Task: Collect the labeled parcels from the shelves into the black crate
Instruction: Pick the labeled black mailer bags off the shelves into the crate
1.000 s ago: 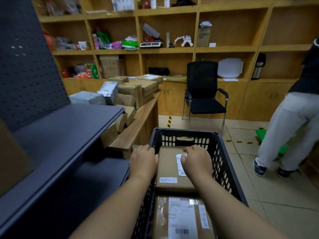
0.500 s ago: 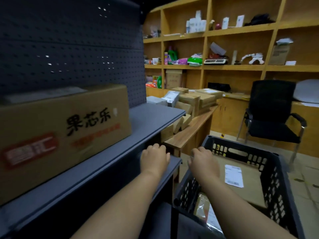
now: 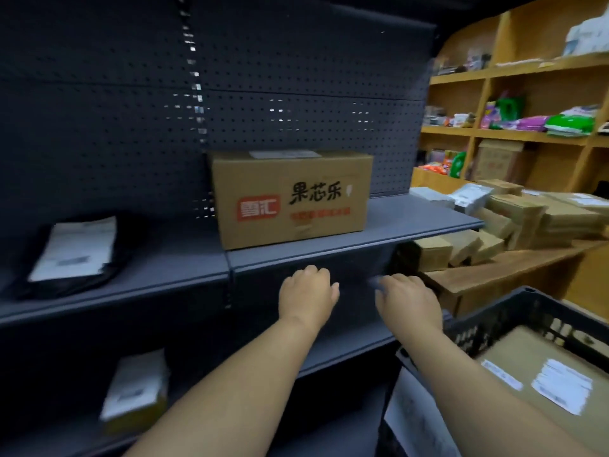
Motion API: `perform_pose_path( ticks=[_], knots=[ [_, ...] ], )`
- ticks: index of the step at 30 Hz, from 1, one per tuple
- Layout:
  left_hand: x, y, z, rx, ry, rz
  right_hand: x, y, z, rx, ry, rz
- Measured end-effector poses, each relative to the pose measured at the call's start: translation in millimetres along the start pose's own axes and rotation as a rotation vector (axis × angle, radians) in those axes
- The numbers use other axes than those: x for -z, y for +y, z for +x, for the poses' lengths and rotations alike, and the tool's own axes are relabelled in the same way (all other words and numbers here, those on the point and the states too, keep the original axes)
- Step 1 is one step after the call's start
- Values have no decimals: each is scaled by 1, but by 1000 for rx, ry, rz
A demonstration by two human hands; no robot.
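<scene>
A brown cardboard box with black and red print and a white label on top stands on the dark grey shelf. My left hand and my right hand hover just below the shelf's front edge, fingers loosely curled, holding nothing. The black crate sits at the lower right with a labelled brown parcel inside. A black bag parcel with a white label lies on the shelf at the left. A small labelled yellow parcel sits on the lower shelf.
A wooden counter to the right carries several stacked cardboard parcels. Wooden wall shelves with colourful packets stand behind it. A dark perforated back panel rises behind the grey shelves.
The view has swung left from the crate to the grey shelving. Both hands left the crate and moved up toward the shelf with the printed box.
</scene>
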State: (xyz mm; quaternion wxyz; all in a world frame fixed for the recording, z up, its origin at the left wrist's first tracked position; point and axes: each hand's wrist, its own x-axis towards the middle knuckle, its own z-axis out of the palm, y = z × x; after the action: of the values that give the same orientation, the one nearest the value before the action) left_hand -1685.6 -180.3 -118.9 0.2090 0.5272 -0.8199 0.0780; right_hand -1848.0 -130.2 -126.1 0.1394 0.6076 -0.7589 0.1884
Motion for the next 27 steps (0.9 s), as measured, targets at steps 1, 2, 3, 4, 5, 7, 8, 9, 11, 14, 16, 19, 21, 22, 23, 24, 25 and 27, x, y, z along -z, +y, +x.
perform_pose_path(
  ticks=[1,2,3,4,5,7,8,9,11,14,16,19,21,22,23,24,25,27],
  knots=[
    [8,-10,-13,35,3,17,2,-12,-5,27,-11,27],
    [15,-20,-26,69,12,33,2,-23,-10,48,-15,52],
    [23,-30,-39,101,21,51,3,-36,-15,72,-14,73],
    [30,-40,-52,132,29,72,3,-48,-21,100,-16,90],
    [37,-50,-64,163,36,96,4,-61,-26,128,-21,106],
    [53,-69,-85,221,56,142,7,-85,-33,181,-37,141],
    [61,-78,-95,251,65,159,9,-97,-35,205,-45,160],
    [69,-88,-104,282,74,172,12,-110,-38,228,-52,178],
    [85,-107,-121,340,85,198,17,-134,-43,276,-67,205],
    [107,-138,-145,429,109,226,24,-171,-50,355,-65,236],
    [120,-159,-159,485,130,249,28,-197,-53,398,-62,260],
    [137,-192,-179,555,147,288,32,-239,-54,445,-86,292],
    [146,-214,-190,591,161,316,32,-265,-52,476,-87,297],
    [151,-224,-193,604,168,331,32,-278,-51,492,-79,293],
    [155,-235,-195,614,172,344,32,-290,-49,504,-69,286],
    [159,-246,-196,621,177,353,31,-302,-46,514,-58,277],
    [163,-257,-196,624,184,359,30,-313,-43,521,-47,270],
    [169,-278,-190,619,198,368,29,-333,-35,537,-21,255]
  ],
)
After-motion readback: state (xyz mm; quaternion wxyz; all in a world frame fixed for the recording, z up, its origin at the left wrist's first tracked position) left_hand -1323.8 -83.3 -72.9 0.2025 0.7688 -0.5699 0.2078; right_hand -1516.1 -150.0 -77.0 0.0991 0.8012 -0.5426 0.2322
